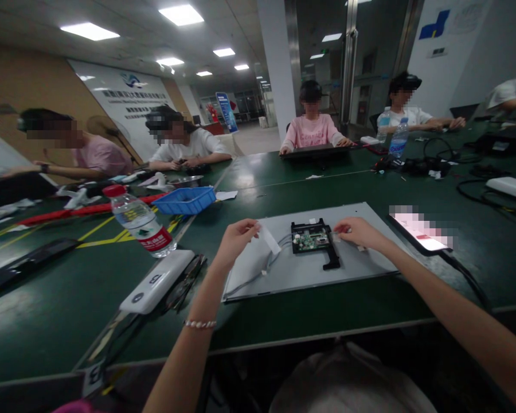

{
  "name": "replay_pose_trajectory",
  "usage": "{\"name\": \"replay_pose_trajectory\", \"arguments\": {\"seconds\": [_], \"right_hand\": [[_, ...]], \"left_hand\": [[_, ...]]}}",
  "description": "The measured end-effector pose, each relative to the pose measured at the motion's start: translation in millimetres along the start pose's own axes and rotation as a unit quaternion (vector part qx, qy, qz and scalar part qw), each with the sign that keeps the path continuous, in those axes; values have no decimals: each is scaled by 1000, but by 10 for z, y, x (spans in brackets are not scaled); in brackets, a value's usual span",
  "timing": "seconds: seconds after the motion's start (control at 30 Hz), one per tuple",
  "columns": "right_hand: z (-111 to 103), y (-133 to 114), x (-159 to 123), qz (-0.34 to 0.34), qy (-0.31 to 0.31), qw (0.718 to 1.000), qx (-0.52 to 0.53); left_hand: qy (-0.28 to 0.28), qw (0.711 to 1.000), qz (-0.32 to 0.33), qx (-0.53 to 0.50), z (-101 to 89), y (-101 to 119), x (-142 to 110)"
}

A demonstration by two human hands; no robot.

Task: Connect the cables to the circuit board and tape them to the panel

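Observation:
A grey flat panel (301, 269) lies on the green table in front of me, with a black bracket holding a green circuit board (310, 238) at its middle. My left hand (236, 238) is closed in a pinch on a white strip of tape or ribbon (269, 239) over the panel's left part. My right hand (356, 231) rests at the board's right edge with its fingers curled and pinched on something I cannot make out. Thin wires run from the board toward the panel's left corner.
A water bottle with a red cap (140, 221) lies tilted at left, next to a white device (157, 281). A blue tray (184, 199) sits behind it. A lit phone (421, 232) lies right of the panel with a cable. Other people sit around the table.

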State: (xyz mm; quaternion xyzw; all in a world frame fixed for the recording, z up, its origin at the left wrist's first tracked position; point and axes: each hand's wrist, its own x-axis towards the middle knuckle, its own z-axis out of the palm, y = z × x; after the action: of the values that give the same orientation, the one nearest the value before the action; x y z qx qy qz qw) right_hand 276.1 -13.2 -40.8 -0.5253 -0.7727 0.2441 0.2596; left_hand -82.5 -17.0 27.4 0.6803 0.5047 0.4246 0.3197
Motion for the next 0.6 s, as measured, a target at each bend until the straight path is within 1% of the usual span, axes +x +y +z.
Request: {"name": "replay_pose_trajectory", "arguments": {"seconds": [0.1, 0.2, 0.3, 0.4, 0.5, 0.6], "right_hand": [[-67, -20, -20, 4, 26, 1000, -11], [-101, -9, -26, 9, 39, 999, -17], [-92, 11, -26, 4, 29, 999, -34], [-69, 3, -32, 3, 21, 999, -46], [-48, -23, -35, 4, 15, 999, -52], [-27, -28, -22, -2, 9, 998, -59]], "left_hand": [[-9, 1000, 2, -1, 63, -22, -43], [-35, 999, -6, 29, 108, -111, -62], [-57, 997, -1, 53, 144, -226, -69], [-65, 995, 2, 82, 167, -314, -76], [-68, 990, 6, 121, 167, -360, -84], [-68, 982, 30, 175, 156, -389, -95]]}}
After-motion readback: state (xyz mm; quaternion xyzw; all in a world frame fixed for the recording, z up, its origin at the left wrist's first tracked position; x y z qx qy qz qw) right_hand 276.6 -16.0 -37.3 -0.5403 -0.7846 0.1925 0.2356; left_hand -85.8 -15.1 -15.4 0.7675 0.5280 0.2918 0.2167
